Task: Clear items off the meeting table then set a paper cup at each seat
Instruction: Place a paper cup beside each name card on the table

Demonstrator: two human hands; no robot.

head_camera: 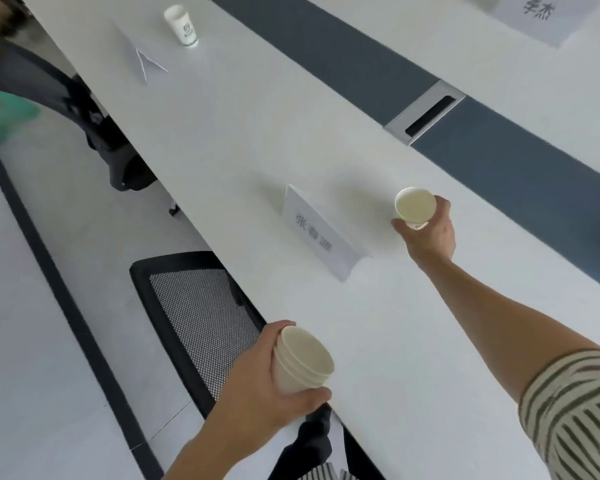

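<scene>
My right hand [430, 233] grips a single paper cup [414, 206] low over the white meeting table [239, 140], just right of a folded name card [321, 233]. Near the table's front edge my left hand [267, 382] holds a small stack of nested paper cups [302, 360]. Another paper cup [184, 26] with a green logo stands upright far up the table, next to a second folded name card [142, 60].
A black mesh office chair [198, 323] is tucked under the table by my left hand, and another dark chair [70, 98] sits further up. A grey strip [326, 39] with a metal cable port [426, 112] runs along the table's middle. A third name card [537, 15] lies across it.
</scene>
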